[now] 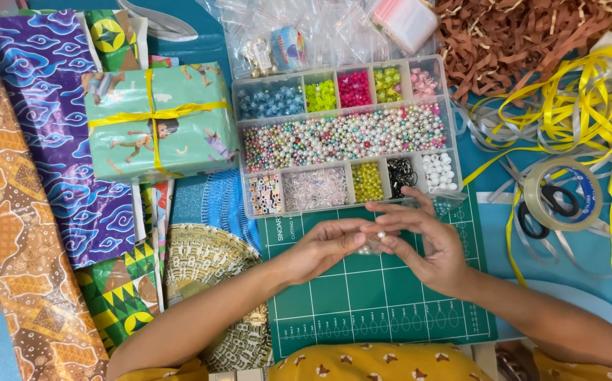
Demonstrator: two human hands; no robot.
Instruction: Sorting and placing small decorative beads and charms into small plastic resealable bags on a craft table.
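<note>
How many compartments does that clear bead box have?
11. Bead box: five small compartments along the top, one long middle row of mixed pearls, five small ones along the bottom.
</note>
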